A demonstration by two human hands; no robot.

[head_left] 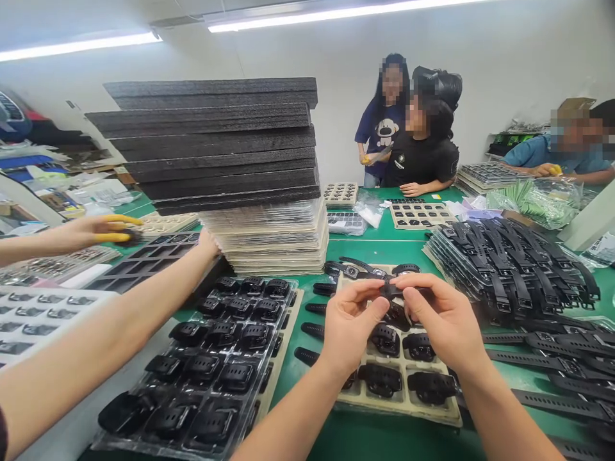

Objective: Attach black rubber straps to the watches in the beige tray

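Observation:
A black wristwatch (393,292) with a dark strap is pinched between my two hands, partly hidden by the fingers. My left hand (353,320) grips it from the left, thumb and fingertips together. From the other side my right hand (439,314) closes on it the same way. Below them lies a beige moulded tray (403,408) with black watches in its pockets. Several loose straps (313,330) stick out along the tray's left edge. More black watches with straps (557,352) lie spread on the green table at right.
A clear plastic tray of black watches (204,368) sits at left. Behind it rises a tall stack of trays topped with black foam sheets (216,147). A co-worker's arms (115,326) reach in from the left. Watches pile on stacked trays (446,262) at right. Other people sit and stand beyond.

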